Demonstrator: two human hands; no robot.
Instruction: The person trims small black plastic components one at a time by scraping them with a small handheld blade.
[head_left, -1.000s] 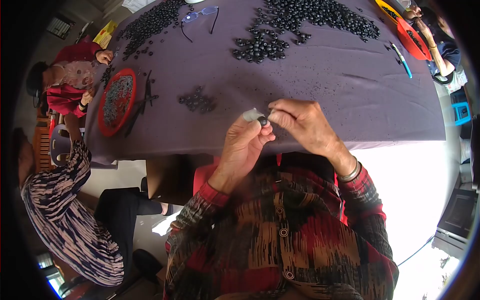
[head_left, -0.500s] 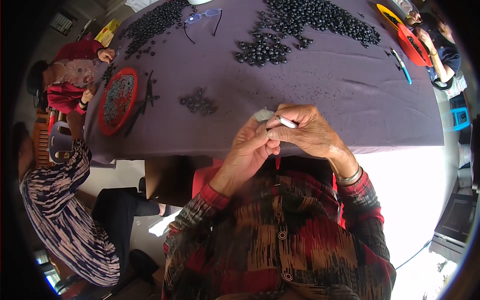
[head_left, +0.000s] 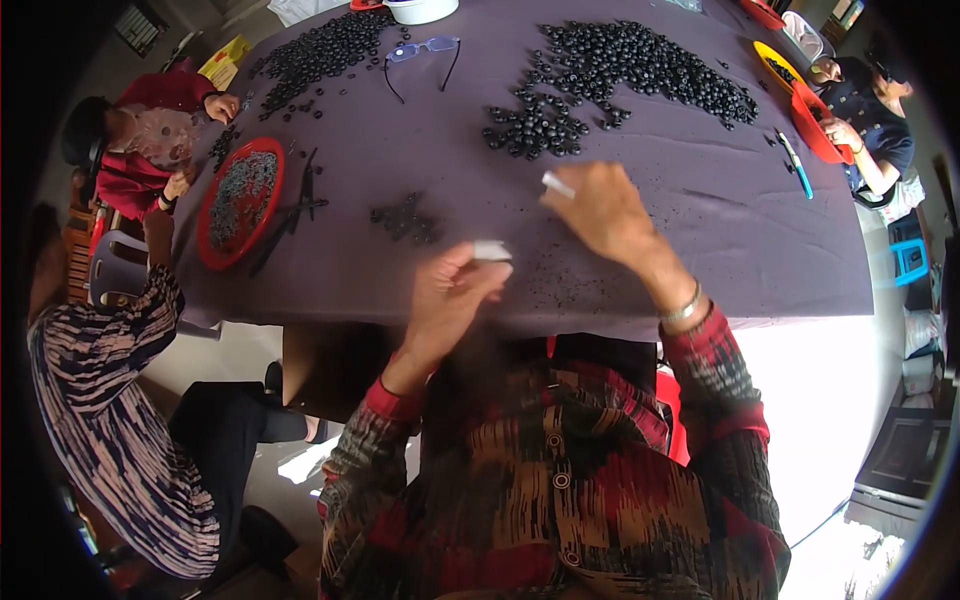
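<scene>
Above the cloth [head_left: 410, 140], hands [head_left: 447, 295] blur; the right [head_left: 605, 215] half-hides a white stick [head_left: 558, 185].

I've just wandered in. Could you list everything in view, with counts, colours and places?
Tablecloth: one, purple-grey, centre
Round pieces: three main heaps, black, upper right, upper left, centre-left
Tray: one, red, left, with grey bits
Slim tools: number unclear, dark, beside the tray
Glasses: one pair, bluish, top
White bowl: one, white, top edge
Pen-like tool: one, blue and white, right
Yellow dish: one, yellow, upper right
Red bowl: one, red, right
Stool: one, blue, far right
Co-workers: at least three, red, striped and dark tops, both sides
Left hand: one, white wrapping, centre, blurred
Right hand: one, holding a slim white object, centre
</scene>
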